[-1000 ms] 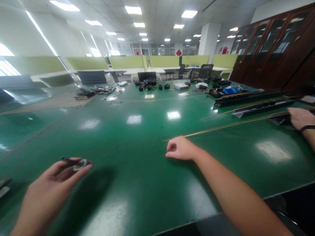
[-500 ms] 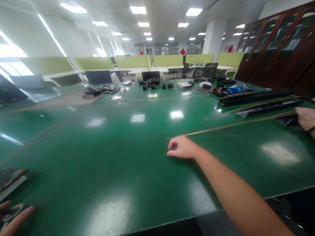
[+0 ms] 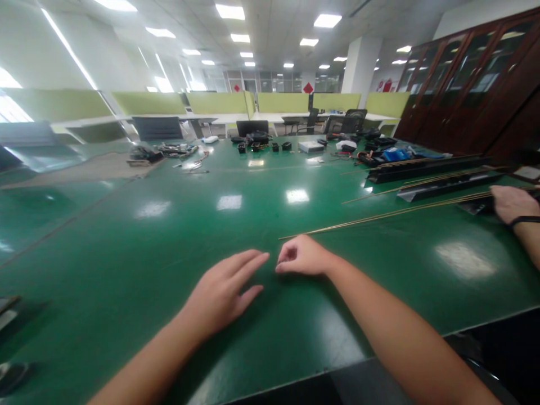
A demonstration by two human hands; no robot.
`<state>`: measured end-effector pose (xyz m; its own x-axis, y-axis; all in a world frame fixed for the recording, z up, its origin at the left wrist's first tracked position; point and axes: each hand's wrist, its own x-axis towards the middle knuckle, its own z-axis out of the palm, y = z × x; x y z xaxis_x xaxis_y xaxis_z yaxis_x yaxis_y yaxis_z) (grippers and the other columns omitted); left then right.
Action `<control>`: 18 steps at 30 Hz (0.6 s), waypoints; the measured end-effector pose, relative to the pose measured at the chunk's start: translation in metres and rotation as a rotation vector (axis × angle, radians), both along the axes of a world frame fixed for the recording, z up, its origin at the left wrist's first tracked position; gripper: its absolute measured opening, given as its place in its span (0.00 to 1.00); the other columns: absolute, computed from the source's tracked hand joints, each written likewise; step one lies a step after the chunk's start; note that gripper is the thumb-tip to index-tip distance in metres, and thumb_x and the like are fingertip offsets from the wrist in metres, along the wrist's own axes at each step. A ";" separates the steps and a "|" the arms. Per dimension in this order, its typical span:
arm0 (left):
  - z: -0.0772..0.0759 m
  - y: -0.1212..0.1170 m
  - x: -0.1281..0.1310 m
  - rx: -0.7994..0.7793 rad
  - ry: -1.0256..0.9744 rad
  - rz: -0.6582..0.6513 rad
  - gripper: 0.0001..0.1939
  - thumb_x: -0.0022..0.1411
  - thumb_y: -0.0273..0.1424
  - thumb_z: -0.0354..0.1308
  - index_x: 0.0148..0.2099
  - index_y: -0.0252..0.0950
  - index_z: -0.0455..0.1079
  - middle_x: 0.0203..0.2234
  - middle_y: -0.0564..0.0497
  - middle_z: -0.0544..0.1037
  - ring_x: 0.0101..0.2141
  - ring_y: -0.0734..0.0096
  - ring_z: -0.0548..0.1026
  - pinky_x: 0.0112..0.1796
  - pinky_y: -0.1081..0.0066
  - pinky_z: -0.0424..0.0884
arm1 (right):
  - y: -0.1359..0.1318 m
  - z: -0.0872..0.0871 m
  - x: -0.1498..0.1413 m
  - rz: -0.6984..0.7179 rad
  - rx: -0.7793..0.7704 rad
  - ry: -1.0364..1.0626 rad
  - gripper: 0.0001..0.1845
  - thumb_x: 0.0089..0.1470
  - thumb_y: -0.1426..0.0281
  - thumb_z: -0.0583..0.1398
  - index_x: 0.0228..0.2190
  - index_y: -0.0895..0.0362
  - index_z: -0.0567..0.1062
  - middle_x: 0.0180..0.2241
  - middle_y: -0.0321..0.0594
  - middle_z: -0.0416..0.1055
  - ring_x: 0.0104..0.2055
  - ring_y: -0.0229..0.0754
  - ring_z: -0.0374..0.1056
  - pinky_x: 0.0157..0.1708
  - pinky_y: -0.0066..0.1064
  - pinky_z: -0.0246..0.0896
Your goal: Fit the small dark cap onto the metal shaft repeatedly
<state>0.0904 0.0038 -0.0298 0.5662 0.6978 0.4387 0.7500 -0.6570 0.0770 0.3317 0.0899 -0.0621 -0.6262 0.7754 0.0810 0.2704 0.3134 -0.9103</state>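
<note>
My left hand [image 3: 223, 289] hovers low over the green tabletop [image 3: 139, 281], thumb and fingers apart, with nothing between them. Just to its right, my right hand [image 3: 304, 256] rests on the table with its fingers curled into a pinch. Whatever is in that pinch is too small to make out. Behind my right hand run thin brass-coloured rods [image 3: 363, 220], reaching toward a co-worker's hand [image 3: 515, 203] with a dark wristband at the far right. A blurred, dark round object [image 3: 13, 374] sits at the lower left edge, partly cut off.
Long black metal channels [image 3: 447, 184] with more rods lie at the right. Beyond them are a blue item [image 3: 396, 154] and tangled tools. Small black blocks [image 3: 255, 147] and a white box [image 3: 311, 147] stand at the back. A flat stack [image 3: 7, 312] is at the left edge.
My left hand has left the round object at the lower left and come in beside my right hand, fingers apart. My right hand keeps its pinch. The view has turned slightly right.
</note>
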 end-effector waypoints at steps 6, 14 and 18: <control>-0.005 0.034 0.053 -0.101 0.146 -0.106 0.12 0.65 0.28 0.52 0.50 0.37 0.70 0.39 0.47 0.76 0.37 0.63 0.75 0.36 0.66 0.73 | 0.007 -0.002 0.005 0.014 -0.149 0.049 0.16 0.37 0.63 0.72 0.24 0.62 0.77 0.20 0.32 0.69 0.22 0.33 0.61 0.23 0.24 0.53; 0.001 0.027 0.029 -0.078 0.066 0.049 0.08 0.67 0.31 0.50 0.40 0.37 0.71 0.34 0.50 0.78 0.35 0.64 0.76 0.38 0.68 0.71 | 0.007 0.002 0.006 0.031 -0.136 -0.001 0.17 0.39 0.61 0.71 0.28 0.61 0.79 0.24 0.36 0.74 0.25 0.35 0.66 0.26 0.25 0.58; 0.023 0.000 -0.032 -0.083 -0.089 0.456 0.13 0.67 0.40 0.53 0.51 0.42 0.66 0.42 0.53 0.79 0.36 0.65 0.78 0.35 0.70 0.72 | 0.005 0.008 0.007 0.047 -0.107 -0.046 0.17 0.41 0.60 0.70 0.29 0.61 0.80 0.26 0.38 0.76 0.27 0.36 0.68 0.27 0.25 0.60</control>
